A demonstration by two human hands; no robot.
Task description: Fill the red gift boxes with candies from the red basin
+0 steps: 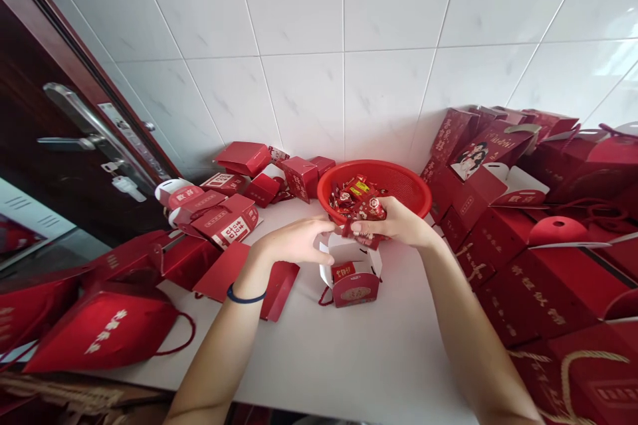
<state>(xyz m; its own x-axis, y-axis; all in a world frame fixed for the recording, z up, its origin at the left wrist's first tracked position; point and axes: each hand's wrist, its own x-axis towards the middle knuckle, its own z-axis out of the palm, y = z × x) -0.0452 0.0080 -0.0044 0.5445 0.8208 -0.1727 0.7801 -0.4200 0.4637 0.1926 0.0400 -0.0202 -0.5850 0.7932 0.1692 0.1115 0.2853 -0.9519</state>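
Observation:
A small red gift box [355,289] with white inner flaps stands open on the white table, with a red packet [343,271] visible inside. My right hand [401,222] is above the box's back edge, its fingers closed around several red wrapped candies [369,210]. At the box's left side, my left hand [294,239] is curved with thumb and fingers apart; whether it touches the white flap I cannot tell. Just behind both hands sits a red plastic basket [411,189] partly filled with wrapped candies [343,196].
Red gift boxes and bags [543,279] are stacked high on the right. More red boxes [244,158] and a red bag [107,329] lie to the left. A flat red box [282,285] is beneath my left forearm. Tiled wall [299,99] behind; door handle [94,126] at left.

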